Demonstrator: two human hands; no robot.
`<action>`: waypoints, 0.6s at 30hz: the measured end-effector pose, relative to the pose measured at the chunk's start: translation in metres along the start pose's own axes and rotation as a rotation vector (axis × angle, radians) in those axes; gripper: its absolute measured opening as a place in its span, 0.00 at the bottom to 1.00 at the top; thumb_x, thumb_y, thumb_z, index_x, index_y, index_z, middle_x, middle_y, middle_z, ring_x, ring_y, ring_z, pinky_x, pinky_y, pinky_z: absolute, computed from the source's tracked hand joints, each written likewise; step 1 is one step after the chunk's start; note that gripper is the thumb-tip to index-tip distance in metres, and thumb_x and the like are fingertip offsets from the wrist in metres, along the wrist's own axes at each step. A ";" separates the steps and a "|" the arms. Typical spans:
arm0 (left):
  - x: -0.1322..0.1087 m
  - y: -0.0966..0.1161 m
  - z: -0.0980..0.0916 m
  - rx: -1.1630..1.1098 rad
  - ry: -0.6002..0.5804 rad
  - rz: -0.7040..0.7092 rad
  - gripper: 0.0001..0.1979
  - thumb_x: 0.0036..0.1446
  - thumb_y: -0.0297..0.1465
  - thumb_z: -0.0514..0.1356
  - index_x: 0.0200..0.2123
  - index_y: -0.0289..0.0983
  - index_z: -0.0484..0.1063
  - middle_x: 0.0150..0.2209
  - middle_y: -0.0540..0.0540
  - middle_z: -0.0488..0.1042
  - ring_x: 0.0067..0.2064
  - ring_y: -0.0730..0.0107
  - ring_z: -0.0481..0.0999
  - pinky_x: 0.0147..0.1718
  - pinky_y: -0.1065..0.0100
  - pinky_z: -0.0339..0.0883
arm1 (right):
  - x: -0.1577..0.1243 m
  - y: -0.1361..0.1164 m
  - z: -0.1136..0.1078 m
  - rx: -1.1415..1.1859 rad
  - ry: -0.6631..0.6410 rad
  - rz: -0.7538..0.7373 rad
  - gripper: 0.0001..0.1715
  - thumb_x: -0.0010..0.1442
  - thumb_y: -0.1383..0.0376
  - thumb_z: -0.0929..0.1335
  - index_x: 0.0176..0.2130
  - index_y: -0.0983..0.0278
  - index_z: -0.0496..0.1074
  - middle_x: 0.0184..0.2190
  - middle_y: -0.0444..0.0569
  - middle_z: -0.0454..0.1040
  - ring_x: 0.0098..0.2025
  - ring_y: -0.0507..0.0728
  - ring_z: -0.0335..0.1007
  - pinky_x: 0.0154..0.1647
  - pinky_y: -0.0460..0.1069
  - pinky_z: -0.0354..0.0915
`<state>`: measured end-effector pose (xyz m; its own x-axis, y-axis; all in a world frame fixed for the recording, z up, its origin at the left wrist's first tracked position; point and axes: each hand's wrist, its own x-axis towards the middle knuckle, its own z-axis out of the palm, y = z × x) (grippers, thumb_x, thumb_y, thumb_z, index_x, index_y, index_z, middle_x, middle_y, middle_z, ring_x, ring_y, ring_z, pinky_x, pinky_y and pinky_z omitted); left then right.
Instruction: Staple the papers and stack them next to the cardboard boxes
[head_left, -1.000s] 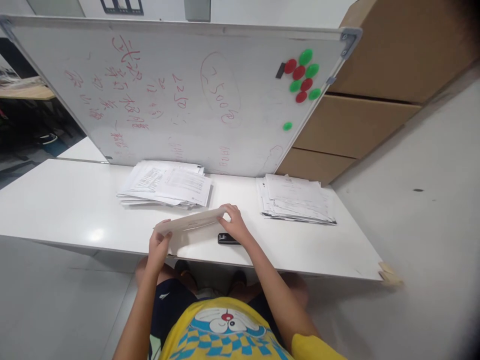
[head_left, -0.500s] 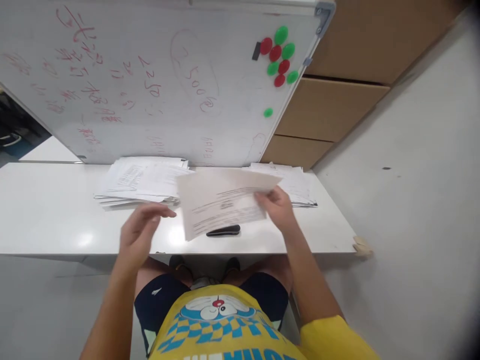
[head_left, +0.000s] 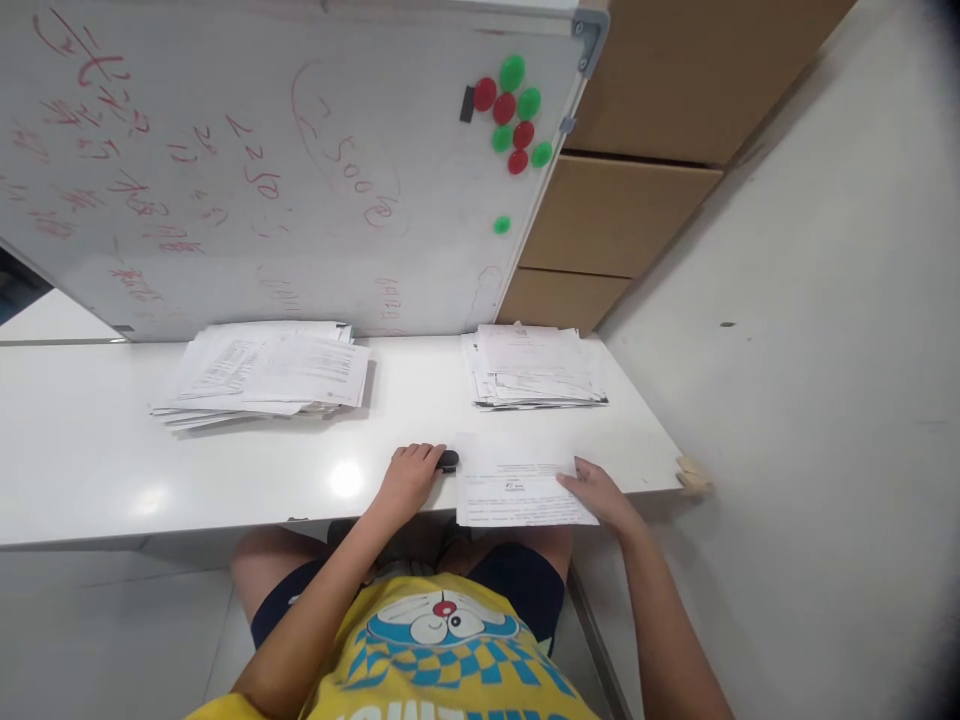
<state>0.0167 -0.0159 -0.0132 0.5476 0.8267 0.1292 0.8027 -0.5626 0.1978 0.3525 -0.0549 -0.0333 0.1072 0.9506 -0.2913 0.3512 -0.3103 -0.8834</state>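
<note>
A printed sheet of paper [head_left: 517, 485] lies flat at the near edge of the white table [head_left: 112, 470], partly overhanging it. My right hand [head_left: 596, 492] rests on the sheet's right edge, fingers pressed on the paper. My left hand [head_left: 409, 478] is curled over a small black stapler [head_left: 448, 460], of which only the right end shows, just left of the sheet.
Two paper stacks lie at the table's back: a spread one [head_left: 266, 370] at left and a tidier one [head_left: 529, 365] at right. A whiteboard [head_left: 300, 170] with red writing and red and green magnets [head_left: 514, 115] leans behind. Cardboard boxes [head_left: 630, 210] stand at the right.
The sheet, held up in both hands and then swung right in my right hand, now lies flat at the table's edge. My left hand let go of it and closed over the stapler.
</note>
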 end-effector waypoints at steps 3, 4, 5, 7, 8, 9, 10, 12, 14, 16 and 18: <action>-0.001 -0.003 -0.004 -0.059 0.033 -0.024 0.17 0.60 0.27 0.55 0.53 0.38 0.64 0.45 0.43 0.75 0.45 0.59 0.74 0.41 0.59 0.65 | 0.000 -0.004 0.003 -0.045 0.010 0.016 0.22 0.47 0.60 0.69 0.42 0.65 0.76 0.41 0.53 0.80 0.44 0.66 0.75 0.46 0.58 0.69; -0.001 -0.002 -0.005 -0.084 0.043 -0.038 0.17 0.60 0.27 0.55 0.53 0.38 0.64 0.45 0.43 0.75 0.45 0.59 0.74 0.41 0.60 0.66 | -0.001 -0.005 0.004 -0.050 0.011 0.020 0.22 0.47 0.61 0.69 0.43 0.65 0.76 0.42 0.53 0.80 0.44 0.66 0.75 0.47 0.58 0.69; -0.001 -0.002 -0.006 -0.107 0.050 -0.047 0.16 0.60 0.28 0.56 0.53 0.38 0.65 0.45 0.43 0.75 0.45 0.60 0.74 0.41 0.60 0.66 | -0.001 -0.006 0.006 -0.045 0.005 0.022 0.22 0.47 0.61 0.69 0.43 0.65 0.76 0.42 0.53 0.80 0.44 0.66 0.75 0.46 0.58 0.69; 0.000 -0.001 -0.006 -0.129 0.053 -0.048 0.16 0.60 0.29 0.56 0.52 0.39 0.65 0.45 0.44 0.75 0.44 0.60 0.74 0.40 0.61 0.67 | -0.003 -0.008 0.011 -0.005 -0.024 0.022 0.22 0.47 0.60 0.70 0.43 0.65 0.76 0.41 0.53 0.80 0.44 0.66 0.76 0.45 0.57 0.70; 0.000 -0.001 -0.006 -0.127 0.049 -0.043 0.16 0.60 0.29 0.56 0.52 0.39 0.65 0.44 0.44 0.75 0.44 0.60 0.74 0.40 0.61 0.67 | -0.005 -0.009 0.013 0.023 -0.041 0.021 0.23 0.47 0.60 0.70 0.44 0.65 0.76 0.40 0.53 0.80 0.43 0.66 0.76 0.44 0.57 0.71; 0.000 -0.001 -0.006 -0.121 0.043 -0.040 0.16 0.60 0.29 0.56 0.53 0.39 0.66 0.45 0.44 0.75 0.44 0.60 0.74 0.40 0.61 0.67 | -0.006 -0.012 0.016 0.049 -0.056 0.023 0.23 0.47 0.60 0.71 0.44 0.65 0.76 0.40 0.53 0.80 0.43 0.66 0.76 0.43 0.57 0.71; 0.000 -0.001 -0.005 -0.112 0.039 -0.040 0.17 0.60 0.29 0.56 0.53 0.39 0.66 0.45 0.43 0.75 0.44 0.60 0.74 0.40 0.60 0.67 | -0.008 -0.014 0.019 0.072 -0.064 0.026 0.23 0.47 0.59 0.71 0.44 0.65 0.76 0.39 0.53 0.81 0.43 0.66 0.76 0.42 0.57 0.71; 0.001 -0.002 -0.003 -0.085 0.039 -0.036 0.18 0.61 0.29 0.56 0.54 0.39 0.65 0.46 0.43 0.75 0.45 0.59 0.74 0.40 0.60 0.67 | -0.011 -0.020 0.023 0.109 -0.075 0.026 0.23 0.48 0.58 0.72 0.44 0.64 0.75 0.40 0.53 0.81 0.43 0.66 0.76 0.41 0.57 0.72; 0.000 -0.003 0.000 -0.056 0.056 -0.004 0.20 0.62 0.28 0.54 0.57 0.38 0.63 0.48 0.42 0.75 0.47 0.58 0.74 0.41 0.59 0.66 | -0.012 -0.023 0.026 0.133 -0.072 0.014 0.24 0.48 0.56 0.72 0.44 0.64 0.75 0.40 0.53 0.80 0.44 0.66 0.76 0.42 0.57 0.72; -0.001 -0.004 0.004 -0.035 0.076 0.053 0.21 0.63 0.27 0.51 0.59 0.38 0.60 0.51 0.41 0.73 0.49 0.59 0.73 0.42 0.58 0.65 | -0.013 -0.023 0.029 0.156 -0.055 0.006 0.24 0.48 0.55 0.71 0.44 0.64 0.75 0.40 0.53 0.80 0.43 0.66 0.76 0.42 0.57 0.71; -0.003 -0.003 0.008 -0.020 0.094 0.078 0.22 0.63 0.24 0.50 0.60 0.38 0.59 0.52 0.41 0.73 0.51 0.60 0.72 0.43 0.59 0.64 | -0.012 -0.020 0.031 0.182 -0.044 0.016 0.24 0.48 0.54 0.71 0.43 0.63 0.75 0.40 0.52 0.81 0.42 0.66 0.77 0.42 0.56 0.72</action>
<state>0.0144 -0.0163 -0.0218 0.5831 0.7776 0.2354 0.7529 -0.6260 0.2030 0.3157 -0.0607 -0.0238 0.0697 0.9455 -0.3182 0.1748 -0.3256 -0.9292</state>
